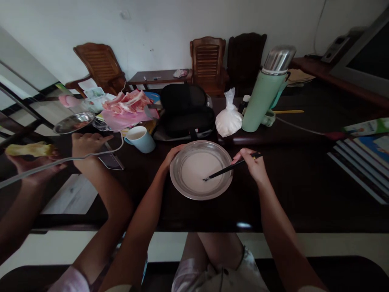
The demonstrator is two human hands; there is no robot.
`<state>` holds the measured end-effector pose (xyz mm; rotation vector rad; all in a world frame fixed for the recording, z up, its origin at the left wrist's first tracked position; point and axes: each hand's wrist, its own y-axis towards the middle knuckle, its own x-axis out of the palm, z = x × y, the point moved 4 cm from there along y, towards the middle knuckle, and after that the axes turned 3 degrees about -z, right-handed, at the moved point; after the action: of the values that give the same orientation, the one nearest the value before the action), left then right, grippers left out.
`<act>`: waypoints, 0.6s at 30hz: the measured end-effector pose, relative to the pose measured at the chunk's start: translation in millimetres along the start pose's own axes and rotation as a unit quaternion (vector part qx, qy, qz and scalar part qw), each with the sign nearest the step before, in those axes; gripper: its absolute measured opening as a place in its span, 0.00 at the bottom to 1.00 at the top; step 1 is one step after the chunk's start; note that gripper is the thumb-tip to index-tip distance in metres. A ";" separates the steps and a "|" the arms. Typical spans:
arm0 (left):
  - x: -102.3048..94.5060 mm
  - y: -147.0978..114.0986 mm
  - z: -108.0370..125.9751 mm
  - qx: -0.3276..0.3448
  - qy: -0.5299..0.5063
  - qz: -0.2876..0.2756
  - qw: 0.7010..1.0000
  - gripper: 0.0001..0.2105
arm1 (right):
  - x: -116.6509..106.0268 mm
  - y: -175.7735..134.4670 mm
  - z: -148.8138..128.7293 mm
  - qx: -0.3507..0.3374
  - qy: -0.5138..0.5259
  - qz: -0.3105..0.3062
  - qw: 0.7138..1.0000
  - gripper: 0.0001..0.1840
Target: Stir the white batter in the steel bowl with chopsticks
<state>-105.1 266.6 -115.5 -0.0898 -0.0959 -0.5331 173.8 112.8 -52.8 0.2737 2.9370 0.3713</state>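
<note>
A round metal bowl stands on the dark table in front of me, with a pale, milky liquid or batter in it. My left hand grips the bowl at its upper left side, its fingers partly hidden behind the rim. Black chopsticks are held in my right hand, over the bowl's right rim. Their tips dip into the liquid near the middle. Beyond the bowl, a tied clear plastic bag of white powder sits beside a tall green thermos.
At my left, another person's hand is by a phone; their other hand holds a yellowish, bitten-looking food. A blue mug, black open case, raw meat and metal dish stand behind. Books lie right.
</note>
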 end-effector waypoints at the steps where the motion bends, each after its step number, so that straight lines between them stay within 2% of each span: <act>1: 0.0 -0.6 0.3 0.002 -0.001 0.003 1.000 0.19 | 4.6 -0.1 -0.5 -0.005 -0.008 -0.023 1.000 0.23; 3: 0.2 -1.8 0.6 0.001 0.002 0.003 1.000 0.20 | 12.9 0.0 -2.3 -0.027 -0.035 -0.061 0.997 0.22; 5: 0.6 -2.3 1.1 0.001 0.005 0.001 1.000 0.20 | 16.1 0.6 -3.7 -0.052 -0.062 -0.073 0.994 0.20; 7: 0.6 -1.9 1.7 0.003 0.003 0.002 1.000 0.20 | 12.3 2.0 -3.2 -0.061 -0.078 -0.047 0.994 0.19; 9: -0.1 -0.8 1.3 -0.004 -0.002 0.006 1.000 0.20 | 3.3 3.3 -1.2 -0.054 -0.075 0.003 0.996 0.19; 11: -1.0 0.6 0.4 -0.012 -0.001 0.008 1.000 0.20 | -5.5 3.6 0.8 -0.038 -0.050 0.048 0.997 0.20; 13: -1.7 1.9 0.0 -0.009 0.007 0.007 1.000 0.20 | -9.2 3.1 1.1 -0.021 -0.017 0.062 0.998 0.22; 15: -1.9 2.4 0.2 -0.002 0.011 0.004 1.000 0.20 | -5.8 2.2 -0.5 -0.006 0.002 0.040 0.999 0.24; 18: -0.7 1.3 0.5 -0.009 0.006 0.003 1.000 0.21 | 7.7 0.7 -4.5 -0.002 -0.003 -0.033 0.999 0.24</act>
<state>-105.1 268.1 -115.1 -0.1045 -0.0791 -0.5286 165.6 114.0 -49.5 0.1776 2.9312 0.3662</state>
